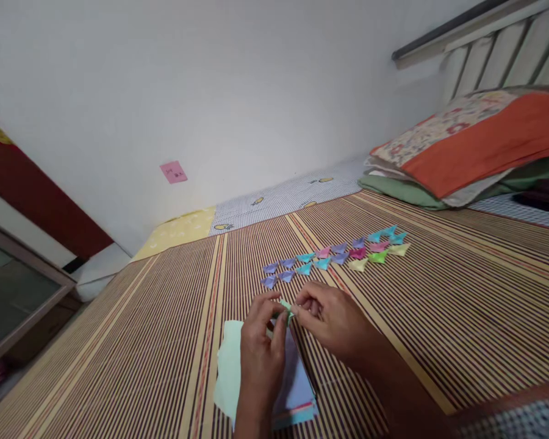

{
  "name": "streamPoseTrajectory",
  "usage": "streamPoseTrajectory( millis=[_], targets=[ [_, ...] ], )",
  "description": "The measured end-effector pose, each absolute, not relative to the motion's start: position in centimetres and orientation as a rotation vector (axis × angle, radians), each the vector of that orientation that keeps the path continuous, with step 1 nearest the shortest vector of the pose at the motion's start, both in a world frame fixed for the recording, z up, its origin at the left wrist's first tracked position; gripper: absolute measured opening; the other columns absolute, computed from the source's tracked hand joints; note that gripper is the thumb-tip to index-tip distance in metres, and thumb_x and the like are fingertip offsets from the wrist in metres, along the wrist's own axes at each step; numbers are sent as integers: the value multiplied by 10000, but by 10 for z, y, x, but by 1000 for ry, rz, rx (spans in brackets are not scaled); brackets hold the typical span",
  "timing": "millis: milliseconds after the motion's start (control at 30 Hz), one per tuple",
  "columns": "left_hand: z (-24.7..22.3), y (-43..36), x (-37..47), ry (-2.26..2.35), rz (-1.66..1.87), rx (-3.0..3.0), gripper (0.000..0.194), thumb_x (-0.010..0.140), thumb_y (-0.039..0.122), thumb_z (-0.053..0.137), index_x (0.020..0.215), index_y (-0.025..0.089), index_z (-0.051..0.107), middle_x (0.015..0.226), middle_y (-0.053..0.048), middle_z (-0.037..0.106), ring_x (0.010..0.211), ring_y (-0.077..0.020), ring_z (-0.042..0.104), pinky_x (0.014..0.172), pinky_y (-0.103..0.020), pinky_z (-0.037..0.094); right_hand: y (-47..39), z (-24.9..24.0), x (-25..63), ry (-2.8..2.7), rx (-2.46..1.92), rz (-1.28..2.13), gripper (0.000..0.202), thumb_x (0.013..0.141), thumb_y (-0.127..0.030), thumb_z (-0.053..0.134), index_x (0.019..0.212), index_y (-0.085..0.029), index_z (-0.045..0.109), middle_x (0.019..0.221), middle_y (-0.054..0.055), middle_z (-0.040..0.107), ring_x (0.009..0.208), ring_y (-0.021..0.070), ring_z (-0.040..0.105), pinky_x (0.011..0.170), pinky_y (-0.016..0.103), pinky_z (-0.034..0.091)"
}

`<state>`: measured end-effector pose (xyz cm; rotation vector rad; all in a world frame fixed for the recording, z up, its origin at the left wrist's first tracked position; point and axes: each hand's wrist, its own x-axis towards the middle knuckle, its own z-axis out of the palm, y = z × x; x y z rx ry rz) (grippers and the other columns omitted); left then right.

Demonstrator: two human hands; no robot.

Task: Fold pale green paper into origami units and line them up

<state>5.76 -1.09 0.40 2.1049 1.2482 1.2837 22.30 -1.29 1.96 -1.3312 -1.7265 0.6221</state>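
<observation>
Pinched between the fingertips of the left hand (261,341) and right hand (332,317), the small green folded paper (287,310) sits above the paper stack (297,384), likely so both can shape it. Folded pieces (341,258) lie in rows beyond, probably for easy counting.

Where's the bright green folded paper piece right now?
In the head view, the bright green folded paper piece sits on the striped mat, right of centre, between two pale yellow folded pieces in the nearer row.
</observation>
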Motion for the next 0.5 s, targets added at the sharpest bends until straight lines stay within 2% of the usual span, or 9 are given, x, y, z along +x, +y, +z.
streamPoseTrajectory(
  millis=[200, 500],
  targets=[
    [-2, -11, 62, 1187, 1301, 2170, 180, 969, 94, 527, 887, 222, 625, 1161, -72, 640, 1091, -223, 622, 873, -336, 492, -7, 9, 219, -1668, -1382, 677, 129, 840, -98, 555, 775, -185, 624, 714, 20, 678, 672, 172, 628, 593, 259, 386],
    [-2, -11, 67, 1156, 1225, 2216, 215, 969, 58, 498, 925, 226, 624, 1205, -71, 606, 1110, -207, 619, 917, -321, 480, -7, 10, 233, -1741, -1350, 656, 148, 828, -89, 554, 724, -184, 599, 635, -17, 596, 606, 149, 557, 558, 253, 321]
  ],
)
